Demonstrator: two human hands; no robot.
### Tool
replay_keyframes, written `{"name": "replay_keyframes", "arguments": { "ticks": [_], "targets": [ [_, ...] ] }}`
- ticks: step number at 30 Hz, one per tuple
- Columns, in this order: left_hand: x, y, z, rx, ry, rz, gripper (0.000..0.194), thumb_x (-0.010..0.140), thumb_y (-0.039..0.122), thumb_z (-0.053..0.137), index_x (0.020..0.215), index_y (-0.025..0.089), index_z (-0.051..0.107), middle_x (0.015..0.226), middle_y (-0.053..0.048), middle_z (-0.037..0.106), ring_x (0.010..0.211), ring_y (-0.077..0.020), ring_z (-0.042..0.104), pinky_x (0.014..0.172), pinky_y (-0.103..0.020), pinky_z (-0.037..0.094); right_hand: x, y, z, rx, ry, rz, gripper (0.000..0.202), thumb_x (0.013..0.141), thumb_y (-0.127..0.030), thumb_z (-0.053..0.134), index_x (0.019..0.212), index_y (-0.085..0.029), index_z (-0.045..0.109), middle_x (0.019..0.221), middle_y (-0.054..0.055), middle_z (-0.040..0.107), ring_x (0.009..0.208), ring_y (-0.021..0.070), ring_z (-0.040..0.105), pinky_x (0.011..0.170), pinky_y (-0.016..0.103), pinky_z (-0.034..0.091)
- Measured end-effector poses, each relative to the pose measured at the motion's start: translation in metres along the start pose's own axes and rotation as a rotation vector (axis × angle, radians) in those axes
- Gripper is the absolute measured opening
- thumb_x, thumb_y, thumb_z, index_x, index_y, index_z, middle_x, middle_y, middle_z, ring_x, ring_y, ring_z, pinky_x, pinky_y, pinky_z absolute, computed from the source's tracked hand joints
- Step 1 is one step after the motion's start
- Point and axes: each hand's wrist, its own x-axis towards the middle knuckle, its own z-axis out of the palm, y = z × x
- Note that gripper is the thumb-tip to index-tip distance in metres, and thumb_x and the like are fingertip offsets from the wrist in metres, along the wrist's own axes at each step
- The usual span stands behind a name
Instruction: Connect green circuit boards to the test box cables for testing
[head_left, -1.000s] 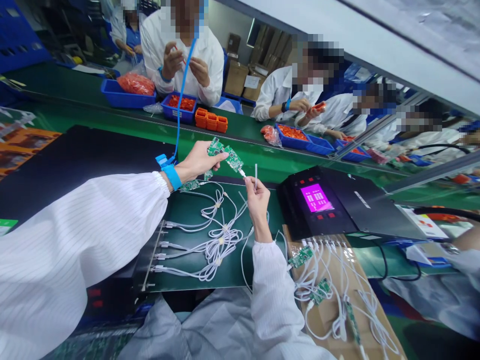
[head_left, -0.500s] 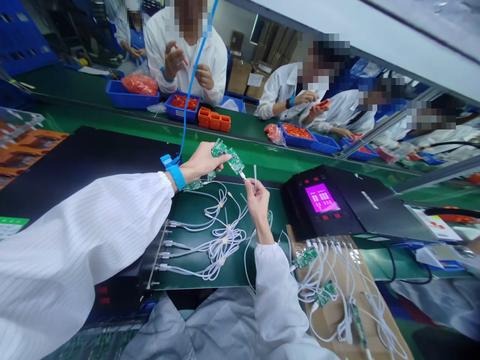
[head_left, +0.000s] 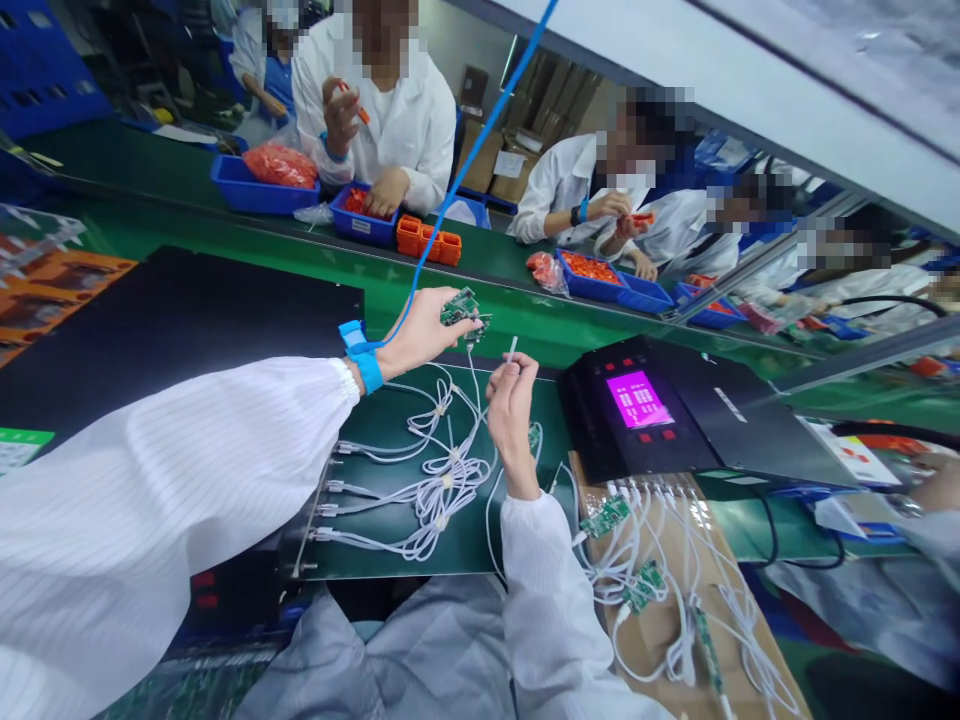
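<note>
My left hand (head_left: 424,328), with a blue wrist strap (head_left: 361,358), grips green circuit boards (head_left: 460,304) between thumb and fingers above the mat. A white cable (head_left: 473,372) hangs from the lower edge of the boards. Just right of it, my right hand (head_left: 513,415) is closed on a thin whitish stick (head_left: 512,350) that pokes up past the fingertips. Under both hands lie bundled white cables (head_left: 450,480) on the green mat (head_left: 375,555), their plugs in the side of a black box.
At right stands a black tester (head_left: 675,410) with a lit pink screen (head_left: 639,399). Cabled circuit boards (head_left: 606,517) rest on cardboard (head_left: 739,650) before it. Across the line, co-workers handle orange parts beside blue bins (head_left: 364,228). A blue cord (head_left: 480,145) crosses the view.
My left hand has moved slightly right and turned the boards more edge-on. My right hand has come away from the cable plug at the boards and dropped slightly.
</note>
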Motion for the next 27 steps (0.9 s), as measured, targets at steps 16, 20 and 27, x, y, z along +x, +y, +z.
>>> {"name": "replay_keyframes", "arguments": {
  "ticks": [16,20,27],
  "targets": [
    [-0.007,0.003,0.009,0.152,-0.038,0.207,0.022,0.082,0.018,0.070,0.064,0.017,0.056,0.065,0.002,0.057,0.063,-0.0125,0.050,0.060,-0.026,0.034,-0.009,-0.040,0.028,0.062,0.245,-0.123,0.028,0.098,-0.047,0.063,0.102,-0.020,0.066,0.089,0.004,0.073,0.074,0.0149,0.070,0.075,0.032,0.058],
    [-0.008,0.003,0.010,0.144,-0.054,0.214,0.021,0.081,0.016,0.069,0.064,0.017,0.057,0.066,0.002,0.058,0.064,-0.0126,0.052,0.060,-0.027,0.034,-0.008,-0.042,0.029,0.089,0.249,-0.113,0.026,0.096,-0.046,0.065,0.099,-0.020,0.066,0.089,0.004,0.073,0.071,0.0143,0.069,0.075,0.032,0.059],
    [-0.008,0.002,0.010,0.134,-0.036,0.188,0.024,0.081,0.020,0.069,0.062,0.017,0.056,0.063,0.002,0.057,0.061,-0.0125,0.051,0.058,-0.027,0.033,-0.006,-0.043,0.032,0.090,0.267,-0.081,0.026,0.094,-0.046,0.065,0.097,-0.020,0.064,0.091,0.006,0.072,0.078,0.0157,0.069,0.076,0.033,0.059]
  ]
}}
